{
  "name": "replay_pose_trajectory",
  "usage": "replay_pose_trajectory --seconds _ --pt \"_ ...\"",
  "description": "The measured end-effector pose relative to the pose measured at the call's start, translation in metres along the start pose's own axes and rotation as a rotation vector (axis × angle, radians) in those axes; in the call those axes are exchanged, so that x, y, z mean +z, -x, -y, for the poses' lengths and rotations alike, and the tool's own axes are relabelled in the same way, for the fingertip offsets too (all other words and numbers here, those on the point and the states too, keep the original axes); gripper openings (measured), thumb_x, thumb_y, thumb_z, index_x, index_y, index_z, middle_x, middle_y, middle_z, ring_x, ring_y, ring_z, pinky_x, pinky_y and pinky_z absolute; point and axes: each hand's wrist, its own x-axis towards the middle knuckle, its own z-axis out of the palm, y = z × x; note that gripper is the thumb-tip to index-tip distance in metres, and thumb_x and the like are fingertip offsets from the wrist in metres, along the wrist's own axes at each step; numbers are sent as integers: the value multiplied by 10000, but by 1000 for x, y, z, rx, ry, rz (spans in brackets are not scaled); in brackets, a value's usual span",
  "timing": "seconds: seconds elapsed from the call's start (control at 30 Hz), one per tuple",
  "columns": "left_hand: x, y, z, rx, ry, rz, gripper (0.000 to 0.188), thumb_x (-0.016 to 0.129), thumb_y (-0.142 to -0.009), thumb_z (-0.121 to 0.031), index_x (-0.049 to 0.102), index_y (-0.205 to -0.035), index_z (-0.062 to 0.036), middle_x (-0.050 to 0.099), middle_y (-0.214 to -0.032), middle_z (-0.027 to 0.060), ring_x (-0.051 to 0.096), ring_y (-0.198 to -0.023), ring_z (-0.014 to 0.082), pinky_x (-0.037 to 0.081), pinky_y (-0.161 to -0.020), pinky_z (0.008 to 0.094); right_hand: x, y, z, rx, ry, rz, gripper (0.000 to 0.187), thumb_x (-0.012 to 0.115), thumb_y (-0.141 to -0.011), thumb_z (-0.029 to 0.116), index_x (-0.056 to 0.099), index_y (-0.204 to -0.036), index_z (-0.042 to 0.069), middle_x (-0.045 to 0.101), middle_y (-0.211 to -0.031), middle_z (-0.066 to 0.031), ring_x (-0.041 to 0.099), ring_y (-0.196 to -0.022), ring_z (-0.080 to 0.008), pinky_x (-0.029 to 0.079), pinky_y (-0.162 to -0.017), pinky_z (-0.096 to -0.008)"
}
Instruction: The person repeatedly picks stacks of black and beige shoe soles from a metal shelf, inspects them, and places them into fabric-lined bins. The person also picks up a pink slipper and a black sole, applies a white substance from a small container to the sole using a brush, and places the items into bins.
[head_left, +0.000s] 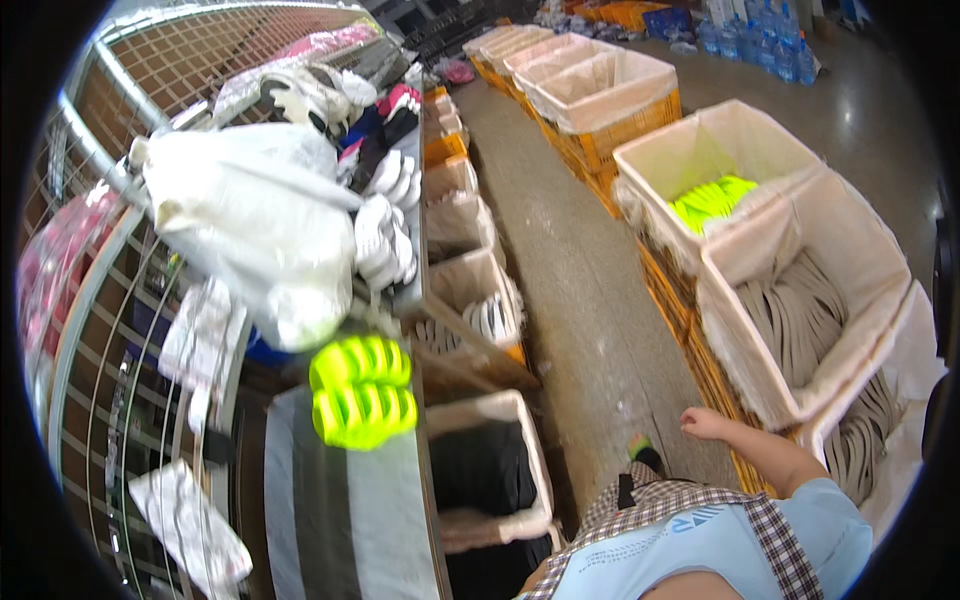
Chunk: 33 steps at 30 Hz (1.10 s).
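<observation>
My right hand hangs at my side with its fingers curled in. Nothing shows in it, and it is nearest to the basket of grey curved strips on the right. My left hand is out of the picture. On the workbench to the left sit two bundles of bright lime-yellow curved pieces, pressed close together in rows. Behind them lie white moulded pieces that look like shoe soles, beside a large milky plastic bag.
An aisle floor runs ahead between rows of lined baskets. A basket on the right holds lime-yellow pieces. Under the bench stands a lined bin. A wire mesh rack borders the left; blue water bottles stand far right.
</observation>
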Motion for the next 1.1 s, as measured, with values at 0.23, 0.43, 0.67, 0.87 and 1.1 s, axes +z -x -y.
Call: replay_pose_trajectory --seconds 0.23,0.43,0.67,0.87,1.1 --pt "-203 -157 -278 341 -116 -198 435 601 -836 -392 596 -1014 4 641 -987 204 618 -933 307 485 -797 379 -118 -150 110 -247 17 149 372 603 -832 273 582 -1108 23 630 -1060 -168 602 -982 -314 481 -836 -396" --pt "-359 -295 -508 609 -98 -260 446 592 -874 -291 510 -1193 10 622 -1082 199 609 -993 300 474 -861 355 -200 -281 106 187 -536 -5 330 637 -815 175 588 -1094 6 651 -933 -119 617 -833 -179 499 -727 -314" --pt "-447 -402 -547 230 -257 6 500 586 -863 -316 492 -1236 4 607 -1132 200 600 -1018 298 466 -876 359 -331 -504 113 187 -588 -66 280 639 -787 167 621 -1011 -1 657 -893 -120 624 -831 -194 501 -739 -321" --pt "-477 -488 -509 141 -110 -102 430 585 -858 -352 597 -1094 7 651 -971 161 620 -910 261 474 -799 357 -443 -734 201 -69 -565 49 240 612 -823 138 595 -1014 -6 638 -888 -94 614 -817 -171 496 -740 -303" --pt "-646 -620 -666 62 118 -89 321 594 -837 -326 624 -926 -19 621 -774 105 609 -733 221 474 -651 369 -536 -966 318 0 -755 166 219 610 -849 132 575 -1028 12 621 -858 -53 597 -774 -132 498 -691 -287"
